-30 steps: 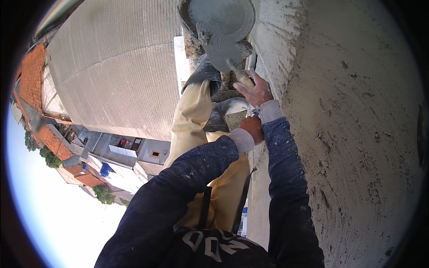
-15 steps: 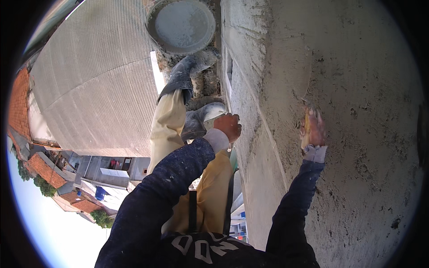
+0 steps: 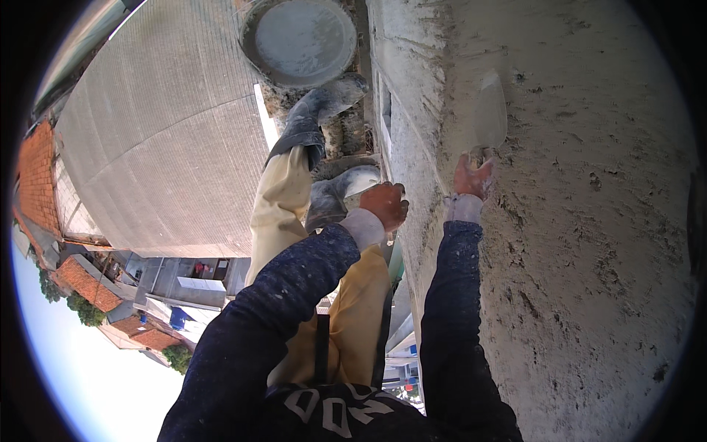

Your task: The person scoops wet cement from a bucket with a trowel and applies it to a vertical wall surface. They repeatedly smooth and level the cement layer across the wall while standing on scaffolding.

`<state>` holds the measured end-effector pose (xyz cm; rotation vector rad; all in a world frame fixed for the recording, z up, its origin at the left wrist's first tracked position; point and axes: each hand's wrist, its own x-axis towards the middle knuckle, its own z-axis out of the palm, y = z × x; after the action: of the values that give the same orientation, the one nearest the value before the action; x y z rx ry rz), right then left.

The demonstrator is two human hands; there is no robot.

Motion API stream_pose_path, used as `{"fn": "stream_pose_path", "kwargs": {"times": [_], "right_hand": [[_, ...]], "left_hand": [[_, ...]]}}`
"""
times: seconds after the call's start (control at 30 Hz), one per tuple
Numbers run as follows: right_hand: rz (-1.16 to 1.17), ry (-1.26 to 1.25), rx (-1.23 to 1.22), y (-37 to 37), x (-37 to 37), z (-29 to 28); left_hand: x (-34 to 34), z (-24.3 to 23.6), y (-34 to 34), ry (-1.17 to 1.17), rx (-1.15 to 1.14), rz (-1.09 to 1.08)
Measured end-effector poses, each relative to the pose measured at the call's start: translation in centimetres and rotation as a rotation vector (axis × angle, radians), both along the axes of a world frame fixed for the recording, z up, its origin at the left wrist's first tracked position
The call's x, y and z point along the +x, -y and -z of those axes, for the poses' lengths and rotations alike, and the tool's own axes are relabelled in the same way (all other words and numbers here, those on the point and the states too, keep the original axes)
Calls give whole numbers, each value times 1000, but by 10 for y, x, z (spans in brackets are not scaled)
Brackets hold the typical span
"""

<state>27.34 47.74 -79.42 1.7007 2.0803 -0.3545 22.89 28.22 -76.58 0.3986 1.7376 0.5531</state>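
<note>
My right hand (image 3: 473, 174) is closed round the handle of a trowel, whose pale blade (image 3: 489, 109) lies against the rough grey mortar wall (image 3: 582, 243). My left hand (image 3: 384, 202) is curled beside the wall's lower edge, near my grey boots; what is in its fingers, if anything, is hidden. Above the boots sits a round pan (image 3: 298, 40) of wet grey mix. My dusty dark sleeves and pale yellow trousers fill the lower middle.
I stand on a narrow, mortar-crusted ledge (image 3: 340, 138) beside the wall. To the left, below me, lies a broad corrugated roof (image 3: 162, 125), with tiled roofs (image 3: 88, 280), small buildings and trees beyond. A white strip (image 3: 266, 114) borders the ledge.
The trowel, earlier down by the pan with mix on it, went right onto the wall and has since moved slightly left and upward there. My left hand stays low, fingers curled. The view has shifted.
</note>
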Motion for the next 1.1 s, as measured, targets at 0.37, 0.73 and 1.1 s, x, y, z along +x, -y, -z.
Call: {"fn": "stream_pose_path", "kwargs": {"times": [0.37, 0.73, 1.1], "right_hand": [[66, 14, 66, -30, -12, -28], [-3, -207, 105, 3, 34, -41], [-17, -31, 96, -34, -20, -8]], "left_hand": [[-11, -6, -3, -22, -6, -10], [-18, -6, -7, -11, 26, -80], [-22, -7, -7, 7, 19, -53]]}}
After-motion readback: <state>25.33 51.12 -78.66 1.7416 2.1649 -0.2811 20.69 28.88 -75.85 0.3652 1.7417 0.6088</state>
